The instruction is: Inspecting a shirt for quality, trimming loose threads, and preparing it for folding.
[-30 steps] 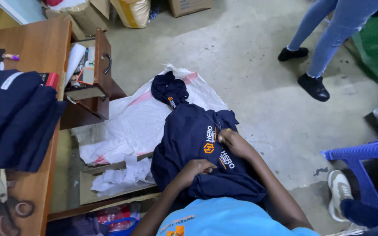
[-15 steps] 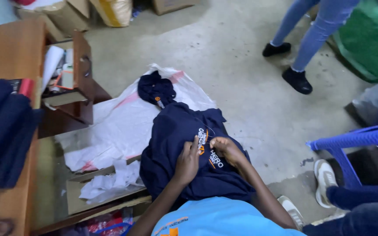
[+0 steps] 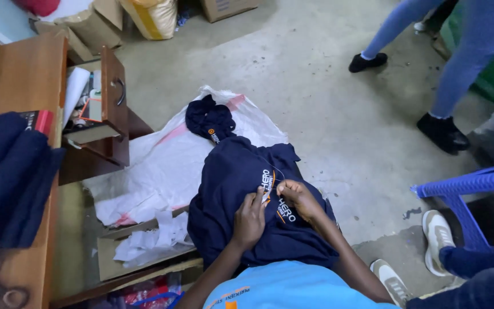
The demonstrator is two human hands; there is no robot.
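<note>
A dark navy garment with a white and orange printed emblem lies across my lap and over the floor. My left hand presses flat on the cloth just beside the emblem. My right hand pinches something small at the emblem, and a thin thread seems to run up from its fingers; what it pinches is too small to tell. A second crumpled navy garment lies beyond, on a white plastic sack spread on the concrete floor.
A wooden desk stands at the left with an open drawer of small items and a stack of navy garments on top. A blue plastic chair is at the right. Another person's legs stand at the far right. Cardboard boxes line the back.
My hands came together at the emblem: the left slid up onto the cloth beside it, and the right now pinches at the print. The view has shifted slightly.
</note>
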